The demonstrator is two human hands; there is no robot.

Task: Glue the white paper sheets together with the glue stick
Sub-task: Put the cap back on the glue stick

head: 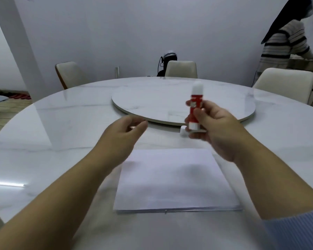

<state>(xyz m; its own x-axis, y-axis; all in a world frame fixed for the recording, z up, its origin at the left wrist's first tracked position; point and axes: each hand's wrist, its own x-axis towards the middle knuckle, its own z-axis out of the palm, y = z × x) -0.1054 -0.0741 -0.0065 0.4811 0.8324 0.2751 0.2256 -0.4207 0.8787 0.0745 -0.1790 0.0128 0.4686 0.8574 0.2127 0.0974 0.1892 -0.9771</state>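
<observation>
A stack of white paper sheets (175, 181) lies flat on the marble table in front of me. My right hand (215, 130) holds a red and white glue stick (194, 107) upright above the table, beyond the paper's far right corner; its white top points up. A small white cap (182, 131) rests on the table just left of that hand. My left hand (123, 136) hovers over the paper's far left corner, fingers loosely curled and holding nothing.
A round turntable (152, 98) sits raised in the middle of the round table (43, 132). Three pale chairs (182, 69) stand around the far side. A person in a striped top (284, 42) stands at the back right.
</observation>
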